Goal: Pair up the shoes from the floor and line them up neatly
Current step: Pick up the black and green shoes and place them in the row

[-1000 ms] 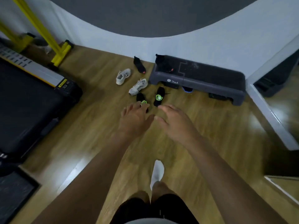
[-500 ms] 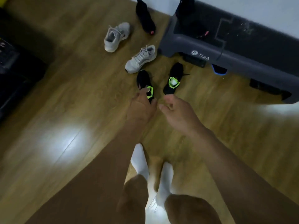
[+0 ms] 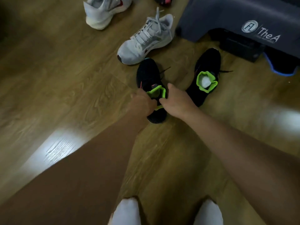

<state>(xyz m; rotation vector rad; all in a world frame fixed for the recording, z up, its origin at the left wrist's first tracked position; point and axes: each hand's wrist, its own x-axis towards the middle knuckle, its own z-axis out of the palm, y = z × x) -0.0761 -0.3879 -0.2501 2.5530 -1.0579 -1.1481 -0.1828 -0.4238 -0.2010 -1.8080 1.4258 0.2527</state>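
Between both hands, a black shoe with a lime-green collar sits on the wooden floor; the left hand and right hand each pinch its collar from either side. Just right of the right hand lies the matching black shoe, and beyond the hands two white sneakers beside a grey step platform
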